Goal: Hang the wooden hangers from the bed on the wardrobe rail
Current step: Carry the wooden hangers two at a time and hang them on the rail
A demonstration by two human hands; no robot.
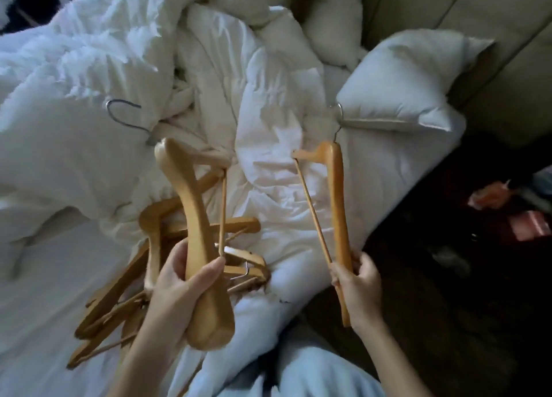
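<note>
My left hand (179,286) grips a thick wooden hanger (194,217) by one arm and holds it above the bed, its metal hook (122,116) pointing away over the duvet. My right hand (363,289) grips a second, slimmer wooden hanger (336,199) by its lower end, with the thin crossbar (312,208) beside the thumb and the hook up near the pillow. Under my left hand, a pile of several more wooden hangers (125,292) lies on the white sheet. The wardrobe rail is out of view.
A rumpled white duvet (209,68) covers most of the bed. A white pillow (403,83) leans against the padded beige headboard (478,23). To the right the floor (448,307) is dark, with pink and orange items (513,211) on it. My light trouser leg (313,372) shows at the bottom.
</note>
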